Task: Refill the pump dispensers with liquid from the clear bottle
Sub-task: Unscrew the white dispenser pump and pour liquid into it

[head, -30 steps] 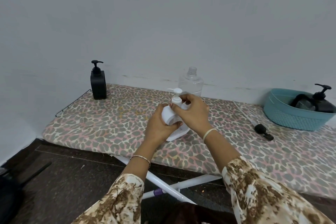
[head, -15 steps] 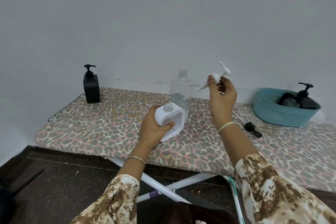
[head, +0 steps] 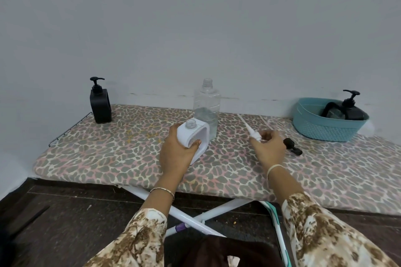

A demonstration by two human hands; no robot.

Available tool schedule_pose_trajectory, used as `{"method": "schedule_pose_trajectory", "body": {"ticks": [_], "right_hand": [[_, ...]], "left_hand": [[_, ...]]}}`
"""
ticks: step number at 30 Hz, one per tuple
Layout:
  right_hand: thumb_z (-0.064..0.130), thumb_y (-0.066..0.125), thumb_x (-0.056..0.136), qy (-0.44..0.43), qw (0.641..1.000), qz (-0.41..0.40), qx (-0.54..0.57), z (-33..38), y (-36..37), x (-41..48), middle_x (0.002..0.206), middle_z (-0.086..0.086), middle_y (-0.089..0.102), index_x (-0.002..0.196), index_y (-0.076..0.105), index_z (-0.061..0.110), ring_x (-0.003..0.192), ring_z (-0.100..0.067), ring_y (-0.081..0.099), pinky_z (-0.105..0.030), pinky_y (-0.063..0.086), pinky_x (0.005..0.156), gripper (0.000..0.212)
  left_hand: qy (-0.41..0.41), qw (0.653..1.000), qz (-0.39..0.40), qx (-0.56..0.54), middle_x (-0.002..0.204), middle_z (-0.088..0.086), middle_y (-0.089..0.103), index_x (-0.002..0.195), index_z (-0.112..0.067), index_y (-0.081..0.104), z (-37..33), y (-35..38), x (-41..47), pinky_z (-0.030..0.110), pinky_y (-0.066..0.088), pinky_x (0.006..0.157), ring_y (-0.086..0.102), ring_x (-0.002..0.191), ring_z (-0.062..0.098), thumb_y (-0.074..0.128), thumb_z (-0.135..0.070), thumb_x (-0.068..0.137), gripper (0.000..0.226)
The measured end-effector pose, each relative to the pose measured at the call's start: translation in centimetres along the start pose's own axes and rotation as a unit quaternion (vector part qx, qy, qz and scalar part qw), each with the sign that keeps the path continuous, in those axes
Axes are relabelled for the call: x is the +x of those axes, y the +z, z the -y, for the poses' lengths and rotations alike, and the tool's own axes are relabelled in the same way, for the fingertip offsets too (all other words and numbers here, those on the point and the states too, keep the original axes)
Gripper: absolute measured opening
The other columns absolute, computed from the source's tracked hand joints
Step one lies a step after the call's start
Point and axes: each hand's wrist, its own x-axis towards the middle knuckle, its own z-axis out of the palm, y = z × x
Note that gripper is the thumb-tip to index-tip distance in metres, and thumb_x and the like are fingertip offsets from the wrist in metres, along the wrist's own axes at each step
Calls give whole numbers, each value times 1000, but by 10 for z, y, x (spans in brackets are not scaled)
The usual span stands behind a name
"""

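My left hand (head: pixel 176 151) grips the white dispenser body (head: pixel 193 136), which stands on the ironing board (head: pixel 108 154) with its neck uncapped. Right behind it stands the clear bottle (head: pixel 206 107), capless and partly filled. My right hand (head: pixel 270 147) is low over the board and pinches the white pump head (head: pixel 253 133), whose dip tube points away toward the wall. A black pump head (head: pixel 291 147) lies on the board just right of that hand.
A black pump dispenser (head: pixel 100 104) stands at the board's far left corner. A teal basket (head: pixel 325 128) at the far right holds another black pump dispenser (head: pixel 352 108). The board's white legs cross below, over a dark floor.
My right hand unscrewed the white pump, lifted it out of the dispenser, then carried it down to the right onto the board. My left hand kept hold of the dispenser body.
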Motion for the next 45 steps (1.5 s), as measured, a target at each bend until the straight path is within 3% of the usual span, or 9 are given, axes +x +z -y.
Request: {"method": "schedule_pose_trajectory", "body": {"ticks": [5, 13, 16, 22, 26, 33, 37, 42, 45], "right_hand": [[44, 67, 75, -15, 983, 9, -180, -18, 4, 2, 89, 5, 64, 95, 57, 28, 91, -23, 61, -41, 43, 92, 28], [49, 65, 74, -14, 970, 4, -242, -15, 5, -3, 108, 1, 66, 110, 59, 24, 106, -25, 58, -42, 32, 95, 43], [48, 68, 76, -52, 982, -13, -179, -10, 10, -5, 123, -1, 59, 123, 54, 18, 118, -24, 51, -46, 33, 103, 57], [30, 71, 81, -150, 986, 5, -69, 13, 30, -7, 125, -2, 54, 126, 50, 15, 120, -20, 48, -39, 38, 106, 51], [31, 75, 79, -192, 979, 64, -37, 37, 51, -3, 128, -1, 50, 130, 47, 16, 122, -17, 46, -34, 38, 106, 60], [43, 83, 69, -133, 978, 158, 39, 65, 96, 0, 143, -3, 41, 144, 33, 14, 132, -18, 40, -34, 36, 110, 95], [30, 89, 63, -63, 973, 178, 134, 69, 121, 3, 123, 1, 54, 132, 43, 15, 115, -18, 54, -29, 46, 97, 84], [33, 90, 53, -41, 970, 159, 177, 61, 138, 5, 106, 5, 64, 100, 53, 37, 99, -15, 64, -39, 54, 91, 60], [36, 88, 49, -44, 968, 151, 196, 63, 140, 7, 106, 7, 64, 97, 56, 37, 100, -16, 64, -39, 54, 91, 57]], "left_hand": [[-6, 1000, -15, 13, 109, -1, 64, 119, -29, 47, -1, 4, -1, 36, 51, 71, 61, 94, 25, 79, -43, 73, 57], [-8, 1000, -10, 1, 111, 0, 62, 123, -27, 47, -3, 2, -3, 32, 47, 69, 60, 96, 24, 79, -40, 74, 59], [8, 1000, 15, 1, 114, -2, 61, 127, -27, 44, -2, -1, -1, 32, 47, 71, 59, 100, 23, 78, -36, 75, 63], [17, 996, 85, 25, 115, -5, 61, 136, -36, 35, 2, -13, 5, 37, 53, 74, 61, 96, 22, 77, -33, 73, 76], [8, 998, 63, 17, 113, -6, 62, 132, -37, 41, 3, -14, 6, 32, 48, 70, 61, 97, 22, 78, -36, 72, 70], [-35, 998, -41, -12, 116, -6, 61, 139, -36, 40, 12, -17, 17, 29, 41, 69, 56, 92, 19, 76, -33, 77, 71], [-20, 999, -44, -2, 130, -4, 58, 144, -37, 36, 17, -17, 29, 33, 48, 78, 58, 109, 23, 75, -35, 79, 76], [10, 999, -40, 15, 125, -3, 61, 143, -37, 35, 21, -8, 28, 34, 51, 77, 61, 103, 23, 73, -34, 79, 74], [6, 999, -40, 6, 126, -4, 60, 143, -38, 35, 22, -7, 28, 36, 53, 80, 61, 104, 22, 73, -34, 79, 75]]}}
